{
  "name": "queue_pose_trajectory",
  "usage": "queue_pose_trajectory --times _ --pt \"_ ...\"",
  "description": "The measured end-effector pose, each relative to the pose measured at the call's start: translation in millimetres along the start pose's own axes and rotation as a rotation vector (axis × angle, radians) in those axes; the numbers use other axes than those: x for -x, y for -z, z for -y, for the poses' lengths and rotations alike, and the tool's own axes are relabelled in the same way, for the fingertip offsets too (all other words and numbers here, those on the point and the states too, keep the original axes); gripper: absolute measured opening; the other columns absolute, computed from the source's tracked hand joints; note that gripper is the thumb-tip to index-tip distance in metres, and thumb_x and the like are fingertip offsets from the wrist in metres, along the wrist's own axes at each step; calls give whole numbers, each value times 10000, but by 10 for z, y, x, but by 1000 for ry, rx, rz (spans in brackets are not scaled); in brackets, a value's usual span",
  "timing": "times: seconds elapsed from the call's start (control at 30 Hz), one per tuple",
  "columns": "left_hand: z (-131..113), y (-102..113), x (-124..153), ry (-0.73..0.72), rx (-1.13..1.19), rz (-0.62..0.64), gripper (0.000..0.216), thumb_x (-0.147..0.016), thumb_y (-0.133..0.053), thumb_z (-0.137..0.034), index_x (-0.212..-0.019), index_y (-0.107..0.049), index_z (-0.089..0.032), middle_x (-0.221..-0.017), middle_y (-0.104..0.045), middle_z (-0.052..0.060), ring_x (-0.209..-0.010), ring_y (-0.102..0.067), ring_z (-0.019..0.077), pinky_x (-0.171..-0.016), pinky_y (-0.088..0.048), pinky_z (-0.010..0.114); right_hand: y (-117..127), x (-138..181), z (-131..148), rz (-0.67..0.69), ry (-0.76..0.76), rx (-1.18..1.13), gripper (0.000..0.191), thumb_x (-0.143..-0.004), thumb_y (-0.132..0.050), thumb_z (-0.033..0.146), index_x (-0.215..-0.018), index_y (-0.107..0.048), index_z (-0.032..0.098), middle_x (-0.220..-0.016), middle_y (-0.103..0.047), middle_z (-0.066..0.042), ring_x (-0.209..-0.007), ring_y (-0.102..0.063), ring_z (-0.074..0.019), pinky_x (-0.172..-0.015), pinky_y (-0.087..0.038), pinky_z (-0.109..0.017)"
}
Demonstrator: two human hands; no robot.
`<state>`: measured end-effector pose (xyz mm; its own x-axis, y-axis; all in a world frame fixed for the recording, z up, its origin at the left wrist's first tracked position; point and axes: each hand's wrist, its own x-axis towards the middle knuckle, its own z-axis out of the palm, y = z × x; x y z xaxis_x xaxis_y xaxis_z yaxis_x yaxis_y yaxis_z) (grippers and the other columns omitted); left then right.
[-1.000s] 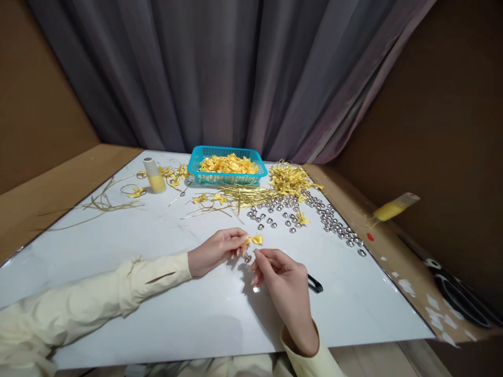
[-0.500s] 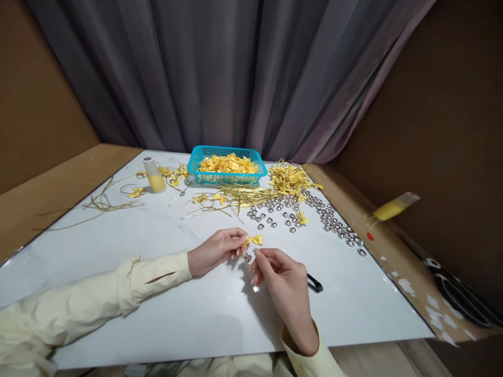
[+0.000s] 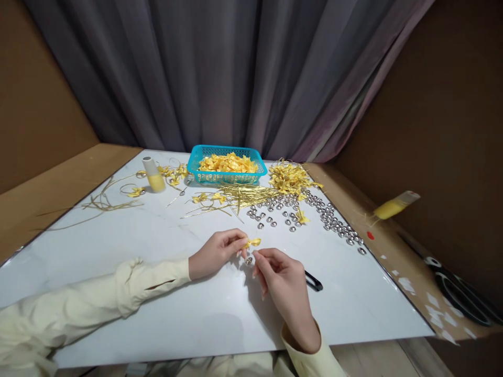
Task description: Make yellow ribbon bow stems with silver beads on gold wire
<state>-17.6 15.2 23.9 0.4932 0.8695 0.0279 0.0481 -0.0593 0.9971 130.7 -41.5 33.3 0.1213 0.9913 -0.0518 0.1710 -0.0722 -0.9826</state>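
Observation:
Between the thumb and fingers of my left hand [image 3: 220, 252] is a small yellow satin ribbon bow [image 3: 254, 242], its right loop sticking out. Just below it, between the two hands, a small shiny silver bell-like piece [image 3: 249, 260] shows; what it hangs from is too fine to see. My right hand [image 3: 281, 272] is closed in a pinch beside that piece, thumb against forefinger. Whatever sits in this pinch is hidden or too small to name. A black-handled tool [image 3: 314, 281] lies on the table behind my right hand, partly covered by it.
A blue basket [image 3: 196, 175] holds yellow bows. Gold twist ties [image 3: 247, 198], finished-looking bows [image 3: 288, 178] and many silver pieces [image 3: 334, 222] lie in front and right. A yellow glue bottle [image 3: 156, 180] stands left; another bottle [image 3: 395, 206] and black scissors [image 3: 459, 293] are right.
The bow has turned a little in my left fingers, its loop now looking thinner. The silver piece and both hands have shifted only slightly.

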Motion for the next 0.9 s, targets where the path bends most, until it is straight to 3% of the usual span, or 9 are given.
queue_pose_trajectory --times 0.13,0.37,0.73,0.9 --pt "12 16 3 -42 -67 7 229 -857 -497 -314 -722 -584 -152 -631 -605 4 -645 -527 131 -669 -392 236 -3 5 0 -6 16 14 249 -752 -598 374 -629 -627 159 -445 -534 22 -299 -381 -78 -307 -318 -207" --pt "23 10 44 -94 -276 -26 243 -886 -450 -281 -755 -616 -162 -676 -633 16 -624 -519 136 -603 -383 227 -8 10 -28 -5 43 71 242 -779 -556 358 -639 -601 165 -469 -536 23 -302 -399 -81 -323 -325 -211" --pt "112 31 69 -496 -567 -72 216 -884 -430 -120 -819 -632 -159 -727 -627 46 -789 -524 176 -728 -423 275 -18 15 -25 -16 148 211 271 -806 -489 326 -600 -559 165 -471 -510 24 -337 -410 -78 -365 -324 -201" --pt "67 -13 65 -440 -558 -147 179 -885 -475 -144 -787 -623 -166 -779 -606 50 -894 -506 186 -798 -422 298 -21 11 -59 -35 173 219 257 -814 -493 327 -631 -566 162 -484 -512 23 -353 -418 -78 -370 -319 -197"
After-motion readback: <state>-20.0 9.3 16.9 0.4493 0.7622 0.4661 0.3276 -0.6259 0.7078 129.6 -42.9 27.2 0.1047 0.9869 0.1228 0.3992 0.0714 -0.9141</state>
